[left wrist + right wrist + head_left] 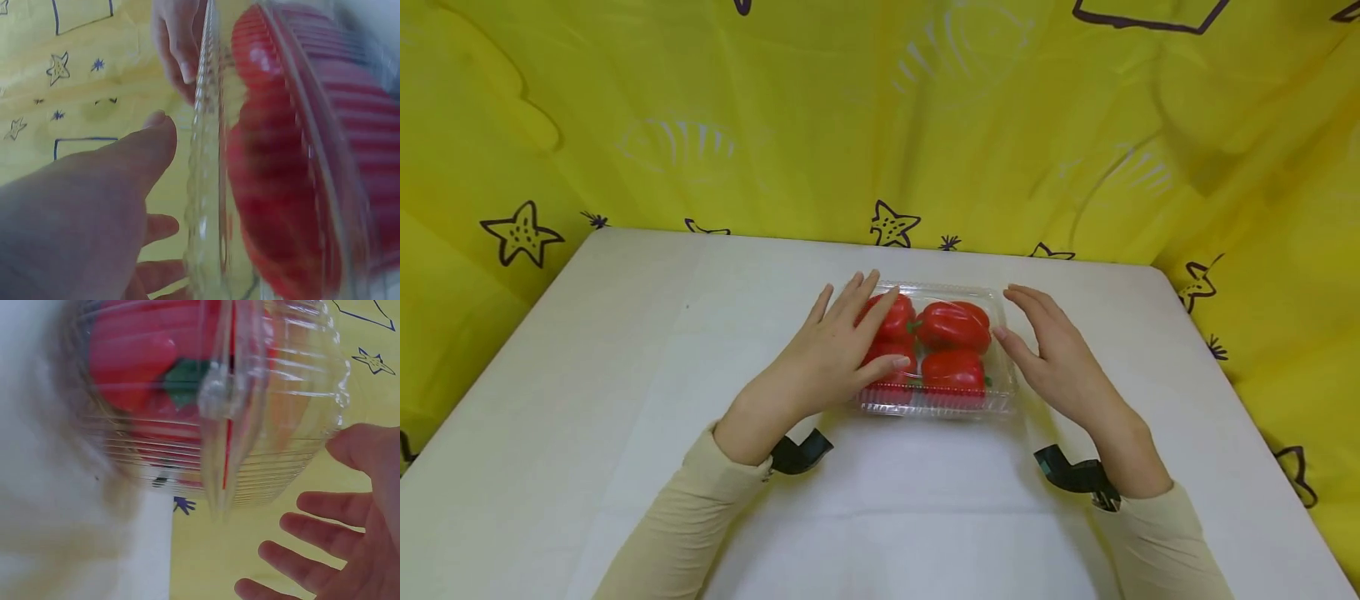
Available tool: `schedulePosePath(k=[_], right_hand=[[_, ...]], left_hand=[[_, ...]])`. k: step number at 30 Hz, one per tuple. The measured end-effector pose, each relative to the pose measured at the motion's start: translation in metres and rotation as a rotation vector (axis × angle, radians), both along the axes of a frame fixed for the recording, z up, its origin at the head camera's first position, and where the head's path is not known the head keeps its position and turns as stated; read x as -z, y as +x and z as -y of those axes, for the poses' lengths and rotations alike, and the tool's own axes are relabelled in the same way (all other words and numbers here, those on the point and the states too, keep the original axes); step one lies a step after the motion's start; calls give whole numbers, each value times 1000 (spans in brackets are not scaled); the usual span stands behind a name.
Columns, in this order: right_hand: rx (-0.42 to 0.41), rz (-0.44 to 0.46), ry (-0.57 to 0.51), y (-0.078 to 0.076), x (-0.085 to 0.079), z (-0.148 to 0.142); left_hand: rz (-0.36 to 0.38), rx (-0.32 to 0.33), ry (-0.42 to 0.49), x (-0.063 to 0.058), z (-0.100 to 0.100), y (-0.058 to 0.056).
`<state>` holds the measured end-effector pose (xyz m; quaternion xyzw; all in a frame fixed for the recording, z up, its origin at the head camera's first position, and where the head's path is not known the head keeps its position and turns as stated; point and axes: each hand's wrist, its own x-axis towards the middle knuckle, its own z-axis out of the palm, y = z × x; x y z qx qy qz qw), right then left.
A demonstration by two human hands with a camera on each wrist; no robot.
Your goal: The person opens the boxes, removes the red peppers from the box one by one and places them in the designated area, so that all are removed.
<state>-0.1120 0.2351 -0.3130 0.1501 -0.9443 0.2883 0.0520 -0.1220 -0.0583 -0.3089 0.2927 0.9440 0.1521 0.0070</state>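
A clear plastic clamshell box (1006, 367) with ridged sides lies on the white table, its lid down over several red bell peppers (955, 325) with green stems. My left hand (823, 354) spreads over the left part of the box, fingers extended and overlapping the lid in the head view. At the right end, my right hand (1060, 358) holds its fingers out straight, with the thumb close by the box's edge. The right wrist view shows that thumb (359, 447) right at the lid's rim and the other fingers apart from the plastic.
White cloth covers the table (587, 400). A yellow curtain (805, 117) with drawn stars and fish hangs behind it and along both sides. Dark camera mounts (801, 454) are strapped at both wrists, below beige sleeves.
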Motion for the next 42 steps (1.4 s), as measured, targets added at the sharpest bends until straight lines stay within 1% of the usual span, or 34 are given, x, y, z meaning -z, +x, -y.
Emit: schedulePosePath(k=[2, 6, 8, 11, 15, 19, 22, 26, 30, 32, 35, 37, 39, 42], right_hand=[[9, -5, -37, 2, 3, 0], [15, 22, -131, 5, 6, 0], [19, 42, -173, 6, 8, -1], [35, 68, -205, 8, 10, -2], [87, 120, -235, 10, 13, -6], [121, 211, -308, 12, 18, -10], [107, 287, -376, 13, 20, -14], [73, 393, -484, 16, 22, -22], [27, 536, -647, 21, 25, -29], [-21, 594, -729, 23, 28, -34], [-106, 648, -840, 25, 31, -40], [-157, 669, -888, 24, 33, -42], [-185, 699, -920, 24, 34, -43], [-206, 752, -949, 23, 36, -44]], left_hand=[[-21, 43, 2, 0, -6, 2], [-62, 124, -7, -1, -20, 6], [-67, 162, -10, -1, -28, 8], [-79, 217, -15, -1, -39, 10], [-118, 282, -38, 1, -54, 13], [-163, 331, -80, 5, -70, 16], [-187, 350, -107, 8, -80, 18], [-219, 347, -132, 10, -92, 20], [-253, 331, -164, 13, -101, 22], [-267, 323, -170, 14, -103, 22], [-297, 319, -153, 16, -104, 23], [-313, 319, -137, 16, -103, 23], [-328, 322, -126, 17, -102, 23], [-343, 337, -105, 18, -100, 24]])
